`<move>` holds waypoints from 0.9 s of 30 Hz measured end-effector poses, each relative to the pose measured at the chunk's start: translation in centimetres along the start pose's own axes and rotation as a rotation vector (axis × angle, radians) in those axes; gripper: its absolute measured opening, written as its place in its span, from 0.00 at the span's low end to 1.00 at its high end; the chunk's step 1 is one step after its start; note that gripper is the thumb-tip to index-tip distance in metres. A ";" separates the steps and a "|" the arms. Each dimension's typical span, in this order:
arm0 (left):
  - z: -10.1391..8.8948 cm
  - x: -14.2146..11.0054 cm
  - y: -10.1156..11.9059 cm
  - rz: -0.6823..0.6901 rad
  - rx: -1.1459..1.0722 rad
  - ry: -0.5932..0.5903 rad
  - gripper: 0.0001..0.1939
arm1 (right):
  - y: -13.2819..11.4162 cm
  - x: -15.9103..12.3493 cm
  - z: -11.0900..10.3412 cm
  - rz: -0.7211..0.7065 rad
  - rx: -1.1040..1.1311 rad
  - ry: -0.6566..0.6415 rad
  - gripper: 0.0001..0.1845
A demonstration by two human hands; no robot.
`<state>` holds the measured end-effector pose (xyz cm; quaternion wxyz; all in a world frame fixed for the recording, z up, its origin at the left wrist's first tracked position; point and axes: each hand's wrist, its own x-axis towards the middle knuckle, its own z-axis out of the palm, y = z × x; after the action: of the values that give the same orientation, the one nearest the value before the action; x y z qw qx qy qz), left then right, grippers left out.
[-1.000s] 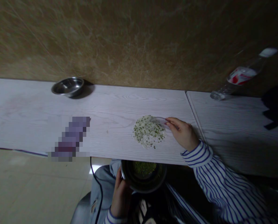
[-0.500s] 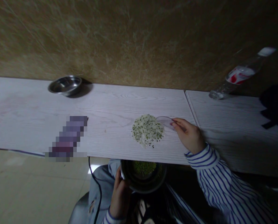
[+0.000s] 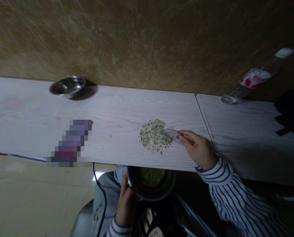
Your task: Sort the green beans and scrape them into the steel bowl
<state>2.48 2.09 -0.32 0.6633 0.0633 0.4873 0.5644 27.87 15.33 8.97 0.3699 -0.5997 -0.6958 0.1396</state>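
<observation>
A round pile of white rice mixed with green beans (image 3: 152, 133) lies on the pale wood-grain table. My right hand (image 3: 197, 144) pinches a clear, round-edged plastic piece (image 3: 171, 134) between thumb and fingers. The far edge of that piece is in the right side of the pile; its exact kind is hard to make out. Below the table's front edge, my left hand (image 3: 127, 204) grips the left rim of a metal bowl (image 3: 153, 196). Green beans (image 3: 152, 174) lie inside this bowl, whose back part is hidden under the table edge.
An empty steel bowl (image 3: 69, 87) stands by the wall at the left. A blurred-out flat object (image 3: 73, 141) lies near the table's left front. At the right, a clear bottle with a red-and-white label (image 3: 255, 78) stands beside a dark object (image 3: 291, 112). A black cable (image 3: 104, 197) hangs down.
My right hand first drew the plastic piece rightward off the pile, then brought it slightly down and left into the pile's right side. My left hand keeps its hold on the bowl.
</observation>
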 end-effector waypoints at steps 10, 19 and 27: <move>0.4 -0.3 0.3 -0.010 0.034 -0.007 0.32 | -1.1 -2.3 0.0 -0.030 0.029 -0.070 0.12; 0.4 -0.4 0.1 -0.002 0.039 -0.007 0.30 | 1.2 -1.8 -1.1 0.118 0.000 0.082 0.14; 0.4 -0.3 0.0 -0.004 0.091 0.013 0.30 | 1.1 -2.4 -0.8 0.105 0.002 0.033 0.14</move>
<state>2.81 2.06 0.10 0.6575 0.0886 0.5169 0.5409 29.18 13.14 7.98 0.3740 -0.6374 -0.6569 0.1497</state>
